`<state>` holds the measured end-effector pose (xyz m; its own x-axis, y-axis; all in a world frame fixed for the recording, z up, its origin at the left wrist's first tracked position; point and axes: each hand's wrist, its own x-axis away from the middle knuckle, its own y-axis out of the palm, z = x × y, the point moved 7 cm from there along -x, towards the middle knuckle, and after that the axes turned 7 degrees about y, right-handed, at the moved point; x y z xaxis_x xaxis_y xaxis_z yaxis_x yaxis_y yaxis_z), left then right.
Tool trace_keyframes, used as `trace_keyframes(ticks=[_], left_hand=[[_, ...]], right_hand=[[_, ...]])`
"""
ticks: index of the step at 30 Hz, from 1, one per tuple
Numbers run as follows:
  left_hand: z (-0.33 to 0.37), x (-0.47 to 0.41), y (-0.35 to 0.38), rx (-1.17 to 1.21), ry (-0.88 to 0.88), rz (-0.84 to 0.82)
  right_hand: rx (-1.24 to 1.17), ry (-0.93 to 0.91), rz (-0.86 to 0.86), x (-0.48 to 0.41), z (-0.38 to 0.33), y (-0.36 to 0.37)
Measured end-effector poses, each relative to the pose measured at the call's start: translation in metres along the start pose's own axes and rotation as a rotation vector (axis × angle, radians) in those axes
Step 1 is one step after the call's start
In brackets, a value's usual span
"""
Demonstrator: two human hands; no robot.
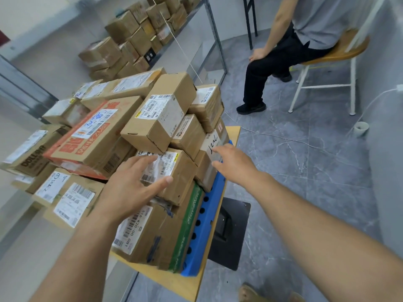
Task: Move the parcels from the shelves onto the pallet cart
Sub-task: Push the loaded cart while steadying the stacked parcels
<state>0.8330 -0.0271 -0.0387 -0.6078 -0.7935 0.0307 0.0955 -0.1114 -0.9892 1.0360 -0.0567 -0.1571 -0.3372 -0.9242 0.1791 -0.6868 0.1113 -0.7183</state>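
Cardboard parcel sits in the stack above the blue pallet. Your left hand spreads over its labelled top, fingers straight, thumb along its near edge. Your right hand, fingers relaxed and empty, meets the stack's side above that pallet.

Brown taped cardboard parcels with white labels piled unevenly on pallet cart, blue deck visible at right edge. More parcels stacked on far shelf.

Left hand splayed over a parcel; right hand flat alongside.
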Motion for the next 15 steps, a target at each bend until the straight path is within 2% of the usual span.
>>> trace_keyframes(ticks=[5, 11, 15], left_hand=[[-0.005, -0.006, -0.001, -0.014, -0.041, -0.009], [0.005, -0.007, 0.002, -0.059, -0.129, 0.064], [0.031, 0.0, -0.006, -0.042, -0.139, 0.276]], right_hand=[[0.063, 0.036, 0.024, -0.018, -0.003, -0.017], [0.11, -0.035, 0.01, -0.038, -0.009, -0.031], [0.074, -0.085, 0.089, -0.053, -0.006, -0.056]])
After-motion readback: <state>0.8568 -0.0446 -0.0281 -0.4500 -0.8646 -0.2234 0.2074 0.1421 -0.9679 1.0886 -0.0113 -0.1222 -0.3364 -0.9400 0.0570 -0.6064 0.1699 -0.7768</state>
